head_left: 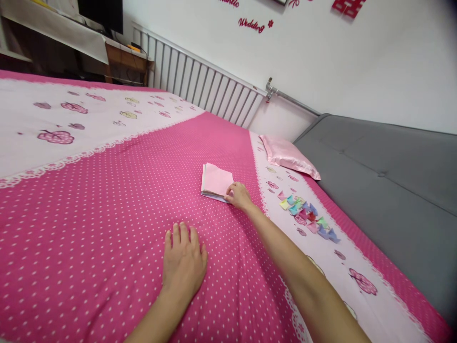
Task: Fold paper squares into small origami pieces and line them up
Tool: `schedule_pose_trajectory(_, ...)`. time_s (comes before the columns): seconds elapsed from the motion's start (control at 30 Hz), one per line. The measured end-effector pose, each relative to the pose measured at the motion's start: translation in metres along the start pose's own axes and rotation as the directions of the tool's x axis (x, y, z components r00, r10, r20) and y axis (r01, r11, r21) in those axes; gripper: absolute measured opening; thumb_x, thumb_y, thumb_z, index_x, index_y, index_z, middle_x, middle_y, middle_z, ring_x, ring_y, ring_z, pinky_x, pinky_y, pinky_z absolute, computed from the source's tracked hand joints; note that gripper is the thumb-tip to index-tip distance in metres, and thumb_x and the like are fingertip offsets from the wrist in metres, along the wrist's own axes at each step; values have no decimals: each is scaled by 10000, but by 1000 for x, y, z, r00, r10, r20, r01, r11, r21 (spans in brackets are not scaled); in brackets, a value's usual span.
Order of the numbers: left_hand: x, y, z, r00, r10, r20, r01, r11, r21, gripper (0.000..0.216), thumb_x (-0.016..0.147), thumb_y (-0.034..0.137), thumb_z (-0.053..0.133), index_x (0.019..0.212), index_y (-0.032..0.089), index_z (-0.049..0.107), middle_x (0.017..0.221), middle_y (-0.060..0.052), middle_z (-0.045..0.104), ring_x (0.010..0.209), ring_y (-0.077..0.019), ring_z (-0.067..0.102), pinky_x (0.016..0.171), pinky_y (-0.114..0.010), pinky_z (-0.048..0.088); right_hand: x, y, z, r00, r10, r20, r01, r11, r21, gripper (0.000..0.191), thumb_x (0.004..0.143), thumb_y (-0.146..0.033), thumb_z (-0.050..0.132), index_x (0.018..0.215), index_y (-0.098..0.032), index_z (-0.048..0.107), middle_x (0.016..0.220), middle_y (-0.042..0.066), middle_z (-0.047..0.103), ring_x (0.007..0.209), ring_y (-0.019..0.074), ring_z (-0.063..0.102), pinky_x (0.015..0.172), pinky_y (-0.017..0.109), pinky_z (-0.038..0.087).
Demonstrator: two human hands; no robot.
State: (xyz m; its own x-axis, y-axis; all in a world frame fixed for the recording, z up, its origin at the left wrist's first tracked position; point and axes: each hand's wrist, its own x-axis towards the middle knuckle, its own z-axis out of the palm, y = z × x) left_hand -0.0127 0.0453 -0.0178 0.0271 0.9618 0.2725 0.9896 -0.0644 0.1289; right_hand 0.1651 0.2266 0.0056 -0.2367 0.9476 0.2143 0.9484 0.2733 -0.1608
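Observation:
A small stack of square paper sheets (216, 179), pink on top, lies on the pink dotted bedspread (143, 190). My right hand (238, 195) reaches over to its near right corner, thumb and fingers pinched on the paper there. How many sheets are between the fingertips is hidden. Palm down on the bedspread, my left hand (184, 261) rests nearer to me with its fingers stretched out, holding nothing. Several small folded paper pieces (303, 212) in pink, blue, green, yellow and red lie grouped on the white flowered band to the right.
A pink satin pillow (289, 156) lies near the grey padded headboard (378, 181). White railings (200, 78) run along the bed's far side. At the far left, a dark monitor (102, 14) stands on a covered desk (57, 31). Red wall lettering (252, 24) hangs above.

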Motion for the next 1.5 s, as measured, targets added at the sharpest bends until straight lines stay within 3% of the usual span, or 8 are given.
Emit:
schedule_pose_trajectory(0.1,0,0,0,1000,2,-1,-2,1000,16,498,794,272,372,1196,15,516,1251,-240,488,1201,-361,384,997,-498,243,0,-2,-2,999,-32,21,32,999,-12,84,715,-260,638,716,-184,602,1031,55,557,967,178,488,815,282,358)
schedule_pose_trajectory(0.17,-1,0,1,1000,1,5,-2,1000,24,500,794,275,370,1199,19,515,1253,-237,488,1202,-360,385,998,-496,244,0,-1,-3,999,-38,32,39,999,-20,88,725,-248,628,783,-189,597,965,50,582,911,173,511,789,280,365)
schedule_pose_trajectory(0.3,-1,-1,1,1000,1,10,-1,1000,28,506,792,280,374,1200,16,514,1257,-237,485,1206,-360,380,1002,-495,238,0,-1,-5,998,-32,49,33,999,-33,419,703,-267,652,1096,-230,513,985,52,589,905,199,516,770,304,369)
schedule_pose_trajectory(0.37,-1,-1,1,1000,1,6,-1,1000,22,505,794,279,371,1201,13,511,1257,-240,483,1205,-361,380,1002,-497,235,1,-1,-5,997,-32,67,34,999,-40,486,696,-280,657,1151,-264,486,1015,51,580,948,217,497,784,316,364)
schedule_pose_trajectory(0.7,-2,-2,2,1000,-8,-9,8,1000,5,500,794,276,373,1204,23,510,1256,-234,487,1204,-356,382,1009,-493,216,4,-3,-2,997,8,80,-4,999,-48,160,680,-240,663,834,-229,620,1025,49,558,965,209,478,783,305,366)
schedule_pose_trajectory(1.07,-1,-1,0,1000,-6,11,6,999,33,504,799,288,373,1214,33,504,1260,-219,491,1204,-347,387,1006,-485,232,7,7,-7,992,34,120,-42,997,61,196,628,-262,708,804,-227,630,856,7,655,806,164,582,648,237,397)
schedule_pose_trajectory(1.5,-2,-1,0,1000,-6,-7,6,1000,14,493,800,277,373,1200,25,516,1251,-236,491,1202,-358,385,999,-489,242,11,13,-11,989,19,144,-39,990,137,136,652,-252,703,778,-206,682,806,13,684,774,151,613,702,234,430)
